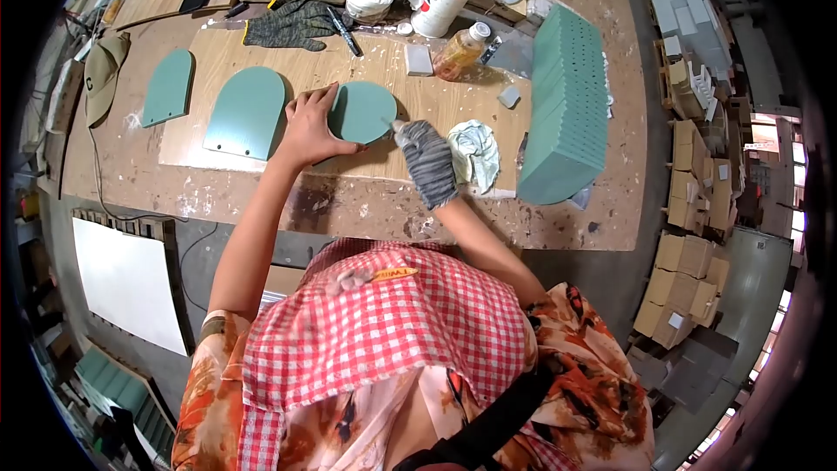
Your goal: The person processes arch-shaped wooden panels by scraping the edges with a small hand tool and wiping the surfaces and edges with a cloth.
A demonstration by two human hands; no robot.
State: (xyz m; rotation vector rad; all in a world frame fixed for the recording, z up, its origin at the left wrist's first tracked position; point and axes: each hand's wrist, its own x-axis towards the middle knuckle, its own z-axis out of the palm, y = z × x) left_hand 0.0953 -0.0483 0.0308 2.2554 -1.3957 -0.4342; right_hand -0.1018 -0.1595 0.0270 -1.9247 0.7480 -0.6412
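Note:
A green panel with a rounded end [366, 111] lies on the wooden board in front of me. Bare, my left hand [312, 131] grips its left side, the fingers at the far edge and the thumb at the near edge. My right hand [425, 161], in a grey fingerless-looking glove, is closed at the panel's right edge. Whatever its fingertips pinch is too small to make out. Two more rounded green panels, a larger one [246, 113] and a smaller one [169, 89], lie to the left, with small dark holes along their straight edges. A crumpled white cloth [473, 155] is right of the gloved hand.
A long stack of green panels [565, 105] stands at the right. Behind the work are a bottle [463, 51], a white cup [444, 3], a small white block [418, 60], a grey glove [295, 24] and a marker [344, 31]. A cap [105, 77] lies at the left edge.

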